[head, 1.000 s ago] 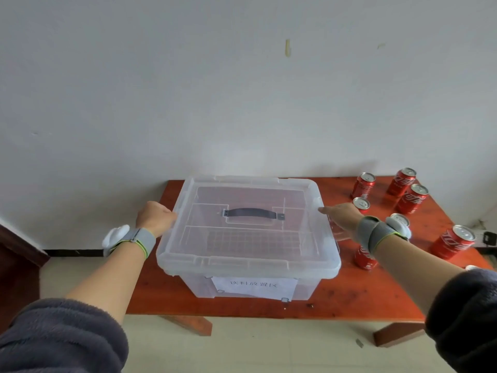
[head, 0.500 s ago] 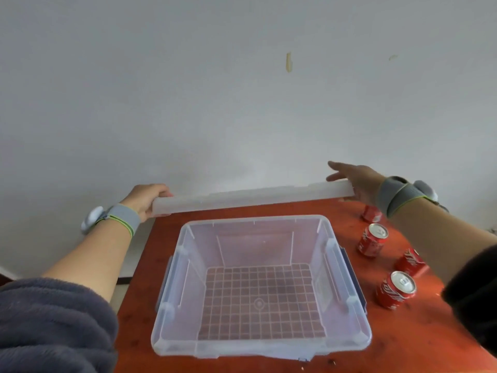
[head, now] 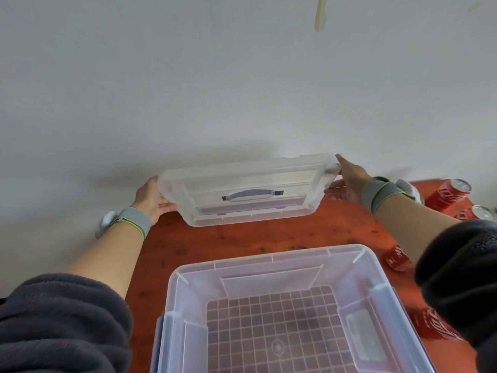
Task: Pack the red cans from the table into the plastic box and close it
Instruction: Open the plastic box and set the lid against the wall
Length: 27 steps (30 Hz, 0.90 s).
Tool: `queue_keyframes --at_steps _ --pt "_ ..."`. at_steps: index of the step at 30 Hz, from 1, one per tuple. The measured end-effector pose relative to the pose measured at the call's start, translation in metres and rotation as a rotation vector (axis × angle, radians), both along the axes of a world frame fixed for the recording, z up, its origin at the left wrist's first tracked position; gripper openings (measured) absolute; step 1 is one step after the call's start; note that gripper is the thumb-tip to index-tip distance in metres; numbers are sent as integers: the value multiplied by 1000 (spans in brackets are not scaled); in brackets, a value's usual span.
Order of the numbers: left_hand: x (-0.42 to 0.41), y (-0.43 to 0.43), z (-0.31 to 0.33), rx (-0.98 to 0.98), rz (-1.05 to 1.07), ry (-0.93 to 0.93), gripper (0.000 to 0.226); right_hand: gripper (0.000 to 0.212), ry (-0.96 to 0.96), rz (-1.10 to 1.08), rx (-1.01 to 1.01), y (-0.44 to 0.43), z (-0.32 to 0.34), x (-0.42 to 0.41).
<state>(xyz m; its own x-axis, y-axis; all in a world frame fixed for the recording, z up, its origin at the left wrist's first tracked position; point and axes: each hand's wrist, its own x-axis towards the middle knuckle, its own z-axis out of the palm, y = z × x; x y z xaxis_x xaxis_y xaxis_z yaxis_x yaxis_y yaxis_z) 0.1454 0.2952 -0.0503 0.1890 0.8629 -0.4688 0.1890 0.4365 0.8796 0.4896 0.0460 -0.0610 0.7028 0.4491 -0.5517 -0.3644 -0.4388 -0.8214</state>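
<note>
The clear plastic box (head: 269,267) stands open and empty on the red-brown table (head: 242,238), close to me. Its clear lid (head: 242,173) with a grey handle is tilted up at the table's far edge, close to the wall. My left hand (head: 150,197) grips the lid's left end and my right hand (head: 349,181) holds its right end. Red cans stand to the right: one at the far right (head: 449,193), one beside it (head: 476,214), one partly behind my right sleeve (head: 396,261) and one near the box's right side (head: 435,327).
A plain white wall (head: 242,76) rises directly behind the table. Both wrists wear grey bands. The table's left edge runs just left of the box, with my left forearm over it.
The lid has come off the box and moved back to the far edge of the table, tilting upright with its handle side facing me. My view has dropped closer to the box.
</note>
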Motion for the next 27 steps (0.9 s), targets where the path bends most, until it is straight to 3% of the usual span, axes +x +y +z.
queue_keyframes --at_steps 12,17,21,27 --pt "35 48 -40 -36 5 13 50 62 41 -56 61 50 -34 18" --pt "33 43 -38 21 8 133 43 64 -18 20 25 53 -34 17" --pt "29 28 -26 182 41 305 17 42 -313 88 -88 39 -24 13" --pt "80 -35 17 407 -199 268 13 18 -734 301 -162 -30 32 6"
